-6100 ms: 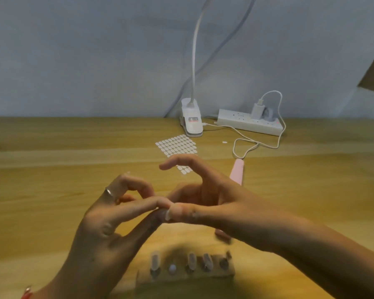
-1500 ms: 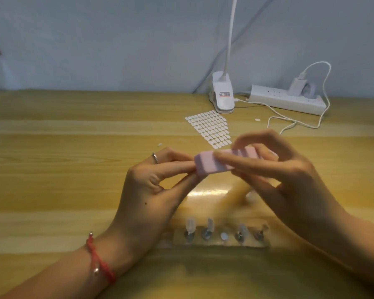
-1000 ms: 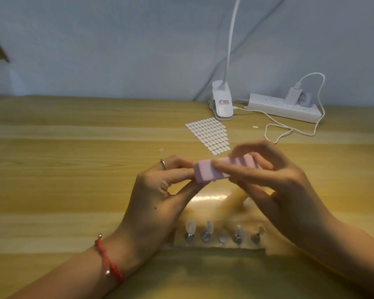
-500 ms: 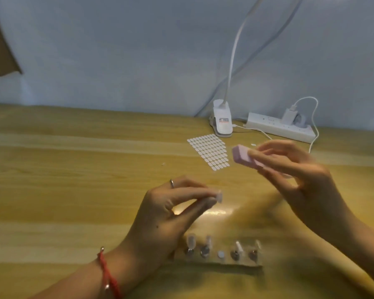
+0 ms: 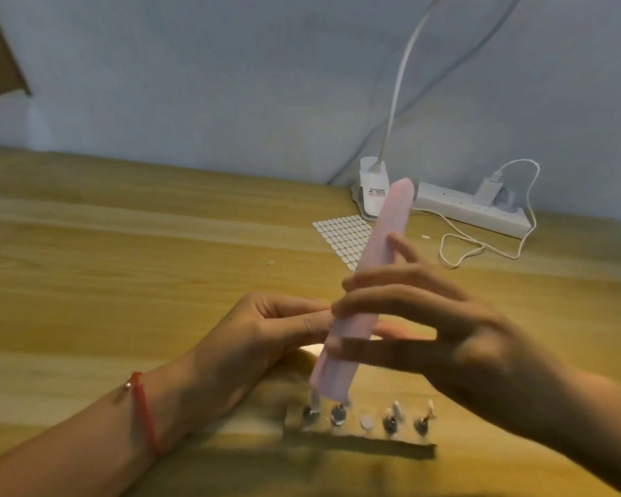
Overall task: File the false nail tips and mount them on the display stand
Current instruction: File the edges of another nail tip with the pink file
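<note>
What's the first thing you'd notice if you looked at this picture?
A long pink nail file stands out, tilted nearly upright in the middle and gripped by the right hand. Just below it, a small display stand carries nail tips on either side of a bare middle peg.

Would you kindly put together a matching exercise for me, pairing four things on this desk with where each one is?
Things:
1. nail file
2. display stand
3. sticker sheet
4. power strip

Places:
A. by the wall, with a charger plugged in
B. held tilted in the right hand
C. flat on the table near the lamp clip
D. nearest the person, carrying nail tips

Pairs: 1-B, 2-D, 3-C, 4-A
</note>
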`<action>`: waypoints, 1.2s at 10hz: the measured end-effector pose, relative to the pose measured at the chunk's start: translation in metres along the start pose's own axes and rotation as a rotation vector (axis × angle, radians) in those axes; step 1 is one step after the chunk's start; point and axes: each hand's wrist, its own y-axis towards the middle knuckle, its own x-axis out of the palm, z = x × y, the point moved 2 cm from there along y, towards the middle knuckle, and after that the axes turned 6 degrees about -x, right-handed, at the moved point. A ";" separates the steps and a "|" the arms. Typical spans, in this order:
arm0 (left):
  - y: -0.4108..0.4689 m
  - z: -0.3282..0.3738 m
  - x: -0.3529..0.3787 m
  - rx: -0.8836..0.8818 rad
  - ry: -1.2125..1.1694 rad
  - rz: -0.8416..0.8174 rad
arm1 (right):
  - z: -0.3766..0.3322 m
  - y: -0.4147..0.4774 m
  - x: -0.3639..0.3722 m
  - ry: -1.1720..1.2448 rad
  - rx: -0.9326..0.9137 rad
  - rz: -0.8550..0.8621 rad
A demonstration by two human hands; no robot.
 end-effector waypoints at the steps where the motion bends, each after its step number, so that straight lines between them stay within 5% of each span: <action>1: 0.001 0.000 -0.002 0.019 0.023 0.063 | 0.049 0.037 -0.084 -0.130 0.041 0.112; 3: 0.003 -0.001 -0.004 0.022 -0.040 0.106 | 0.066 0.040 -0.126 -0.188 0.090 0.244; 12: 0.002 -0.002 -0.001 0.043 -0.002 0.118 | 0.065 0.048 -0.128 -0.107 0.072 0.168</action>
